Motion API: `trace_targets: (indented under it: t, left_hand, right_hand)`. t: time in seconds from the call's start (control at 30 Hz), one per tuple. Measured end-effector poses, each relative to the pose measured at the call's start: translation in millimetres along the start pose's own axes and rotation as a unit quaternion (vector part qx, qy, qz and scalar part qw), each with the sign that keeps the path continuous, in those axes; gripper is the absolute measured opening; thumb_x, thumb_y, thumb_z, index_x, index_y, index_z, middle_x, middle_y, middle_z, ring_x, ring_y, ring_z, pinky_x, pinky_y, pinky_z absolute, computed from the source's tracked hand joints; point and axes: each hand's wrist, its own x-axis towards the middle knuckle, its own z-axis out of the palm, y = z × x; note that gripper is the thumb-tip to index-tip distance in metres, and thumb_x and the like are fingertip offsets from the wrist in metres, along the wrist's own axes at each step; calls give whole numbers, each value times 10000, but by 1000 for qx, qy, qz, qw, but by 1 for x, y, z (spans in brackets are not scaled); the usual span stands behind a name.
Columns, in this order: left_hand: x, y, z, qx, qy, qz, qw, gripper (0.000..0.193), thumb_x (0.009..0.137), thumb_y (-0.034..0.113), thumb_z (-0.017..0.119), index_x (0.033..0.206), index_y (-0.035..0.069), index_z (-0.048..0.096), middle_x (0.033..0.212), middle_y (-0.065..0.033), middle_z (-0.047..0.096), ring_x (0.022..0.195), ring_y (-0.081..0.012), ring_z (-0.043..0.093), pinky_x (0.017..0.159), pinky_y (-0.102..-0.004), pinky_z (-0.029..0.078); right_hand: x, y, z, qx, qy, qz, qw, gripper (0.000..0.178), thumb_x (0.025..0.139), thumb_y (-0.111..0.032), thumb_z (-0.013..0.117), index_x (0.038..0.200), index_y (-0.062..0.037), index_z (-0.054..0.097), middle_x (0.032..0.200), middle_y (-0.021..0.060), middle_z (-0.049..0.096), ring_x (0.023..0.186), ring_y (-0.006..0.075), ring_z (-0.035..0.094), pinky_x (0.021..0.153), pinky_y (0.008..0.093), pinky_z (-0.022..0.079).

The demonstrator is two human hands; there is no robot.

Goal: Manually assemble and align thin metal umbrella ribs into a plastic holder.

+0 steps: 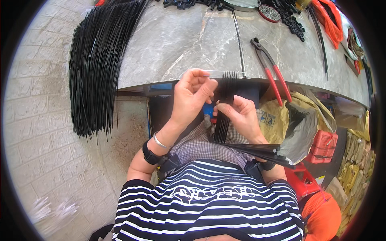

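Note:
In front of me, past the table's near edge, a flat row of thin black rods point(226, 100) stands side by side, their tips pointing away from me. A thin metal wire point(216, 76) crosses at the tips. My left hand point(193, 94) is closed in a pinch at the wire's left end. My right hand point(242, 118) is closed around the rods from the right, thumb toward me; some of its fingers are hidden behind them. A bundle of longer black rods point(257, 149) lies across my lap, under my right forearm.
A grey stone-patterned table point(173, 48) curves ahead. Red-handled pincers point(271, 68) overhang its edge. A thick sheaf of black rods point(102, 60) hangs off the left. Black fittings point(291, 24) and a dish of small parts point(269, 13) lie behind. A torn sack point(299, 128) stands right.

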Motion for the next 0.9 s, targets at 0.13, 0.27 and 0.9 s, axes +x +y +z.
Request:
trace_targets:
  t: [0.13,0.27,0.9]
  left_hand:
    - [4,-1,-1,-9,9,21,1000,158,932,139,620,1027,19,581,806,-48,625,692,-101,611,565,-232,525]
    - [3,-1,5,-17,22,27,999,104,930,107,612,979,15,618,777,-55,636,694,-112,627,573,-249,547]
    - [9,2,3,-153,54,-41,986,199,928,179,627,1051,26,591,894,-59,636,782,-137,639,591,-256,557]
  right_hand:
    - [1,3,-3,-12,-6,1,1000,101,894,-83,647,922,11,667,774,26,675,701,58,599,625,207,477]
    - [3,4,1,-14,-14,-18,1000,97,894,-81,645,911,12,665,771,24,675,698,57,598,627,207,476]
    - [0,3,0,2,-16,-3,1000,106,898,-88,641,911,16,657,779,27,672,716,65,604,641,211,479]
